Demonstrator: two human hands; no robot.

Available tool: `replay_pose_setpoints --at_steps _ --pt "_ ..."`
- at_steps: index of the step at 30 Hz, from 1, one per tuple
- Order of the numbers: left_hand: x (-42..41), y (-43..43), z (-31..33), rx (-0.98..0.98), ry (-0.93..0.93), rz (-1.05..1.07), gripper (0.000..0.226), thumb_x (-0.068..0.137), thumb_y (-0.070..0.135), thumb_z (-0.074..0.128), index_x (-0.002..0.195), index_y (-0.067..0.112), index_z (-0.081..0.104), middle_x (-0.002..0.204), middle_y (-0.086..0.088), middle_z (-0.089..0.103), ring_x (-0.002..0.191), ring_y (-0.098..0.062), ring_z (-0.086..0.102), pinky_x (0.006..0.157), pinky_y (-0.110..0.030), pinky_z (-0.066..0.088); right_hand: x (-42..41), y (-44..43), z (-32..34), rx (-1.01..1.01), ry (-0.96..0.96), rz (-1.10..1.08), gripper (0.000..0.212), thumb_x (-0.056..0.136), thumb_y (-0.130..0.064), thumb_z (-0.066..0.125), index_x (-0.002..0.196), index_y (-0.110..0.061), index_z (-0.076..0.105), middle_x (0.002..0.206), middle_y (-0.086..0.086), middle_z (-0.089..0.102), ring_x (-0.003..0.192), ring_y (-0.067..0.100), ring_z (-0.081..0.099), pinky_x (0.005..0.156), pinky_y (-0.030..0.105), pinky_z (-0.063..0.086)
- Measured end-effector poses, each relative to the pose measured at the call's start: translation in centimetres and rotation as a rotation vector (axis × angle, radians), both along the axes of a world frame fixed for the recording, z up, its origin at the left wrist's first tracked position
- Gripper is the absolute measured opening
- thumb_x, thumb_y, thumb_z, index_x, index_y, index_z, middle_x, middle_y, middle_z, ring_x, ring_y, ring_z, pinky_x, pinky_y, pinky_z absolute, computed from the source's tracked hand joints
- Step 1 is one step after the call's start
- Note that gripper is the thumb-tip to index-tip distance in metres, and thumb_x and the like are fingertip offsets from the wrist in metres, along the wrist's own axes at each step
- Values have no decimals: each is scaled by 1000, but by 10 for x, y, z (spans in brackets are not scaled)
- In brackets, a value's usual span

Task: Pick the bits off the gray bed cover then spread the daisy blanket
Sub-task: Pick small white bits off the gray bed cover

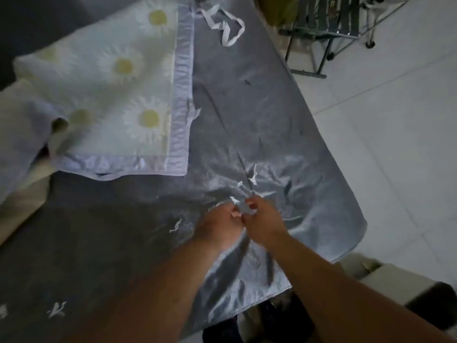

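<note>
Left hand [220, 225] and right hand [262, 219] pinch white paper bits [243, 210] together over the gray bed cover [247, 120]; collect the nearest scraps [252, 175] first, daisy blanket [118, 95] waits folded behind

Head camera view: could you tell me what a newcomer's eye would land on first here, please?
Probably the two hands, left hand and right hand, meeting at centre and pinching white bits over the gray bed cover. Next, the folded daisy blanket at upper left, and a white strip looped near the cover's far end.
</note>
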State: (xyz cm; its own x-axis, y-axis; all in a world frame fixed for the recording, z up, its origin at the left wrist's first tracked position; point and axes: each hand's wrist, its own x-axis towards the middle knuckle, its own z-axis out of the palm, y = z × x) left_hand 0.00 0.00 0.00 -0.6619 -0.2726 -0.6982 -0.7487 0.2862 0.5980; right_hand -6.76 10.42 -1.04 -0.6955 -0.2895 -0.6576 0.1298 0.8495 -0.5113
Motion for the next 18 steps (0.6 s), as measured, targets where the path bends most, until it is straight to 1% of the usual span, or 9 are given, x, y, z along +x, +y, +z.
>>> replay_pose_setpoints --at_steps 3,5,7,8,10,11,15,17,18 --pt "-25 -4 -38 -99 45 28 15 86 32 62 98 24 60 95 -6 71 89 -28 67 81 -41 56 -31 0 -34 -17 69 -14 40 86 -17 68 123 -21 53 127 5 53 100 20 57 93 30 45" --pt "-35 -12 -60 -181 32 67 21 83 32 66 100 28 54 90 -1 68 82 -24 66 74 -38 55 -49 -5 -51 -43 101 -61 48 85 -14 69 128 -22 47 136 6 44 102 18 57 100 33 47" --pt "-37 -13 -78 -199 9 91 27 79 35 70 98 30 51 88 2 68 79 -24 66 72 -38 56 -56 -10 -69 -66 168 -66 52 83 -16 72 128 -22 46 137 5 41 98 16 58 99 29 46" --pt "-39 -13 -85 -200 -8 101 26 78 37 71 95 31 52 87 2 68 77 -24 66 71 -38 56 -58 -13 -78 -76 207 -58 53 81 -18 74 127 -22 47 136 5 41 95 14 57 93 25 46" --pt "-41 -14 -97 -246 -44 102 18 78 37 69 84 27 56 80 1 69 72 -23 67 67 -36 55 -60 -21 -91 -89 258 -48 50 79 -22 76 121 -20 51 130 5 45 83 10 53 79 23 44" --pt "-42 -15 -100 -286 -55 88 16 78 37 67 78 23 59 76 0 69 71 -24 67 65 -35 54 -58 -25 -95 -106 263 -39 46 78 -23 77 118 -20 54 124 5 49 80 9 53 76 24 43" --pt "-42 -20 -99 -313 -32 71 22 84 29 65 67 14 64 68 -5 69 68 -26 65 58 -30 47 -50 -39 -103 -90 228 14 27 77 -16 74 104 -17 69 104 8 70 89 24 67 81 37 57" --pt "-39 -22 -94 -282 -43 74 23 85 28 66 66 14 66 65 -5 68 65 -24 65 56 -28 44 -47 -43 -102 -61 216 -21 15 79 -12 71 93 -17 74 92 10 74 83 26 69 79 42 59" --pt "-36 -23 -89 -262 -48 66 22 85 27 66 69 13 69 67 -6 70 66 -24 65 58 -29 47 -45 -45 -99 -58 203 -60 12 80 -11 70 88 -17 76 88 10 75 79 26 69 78 43 60"
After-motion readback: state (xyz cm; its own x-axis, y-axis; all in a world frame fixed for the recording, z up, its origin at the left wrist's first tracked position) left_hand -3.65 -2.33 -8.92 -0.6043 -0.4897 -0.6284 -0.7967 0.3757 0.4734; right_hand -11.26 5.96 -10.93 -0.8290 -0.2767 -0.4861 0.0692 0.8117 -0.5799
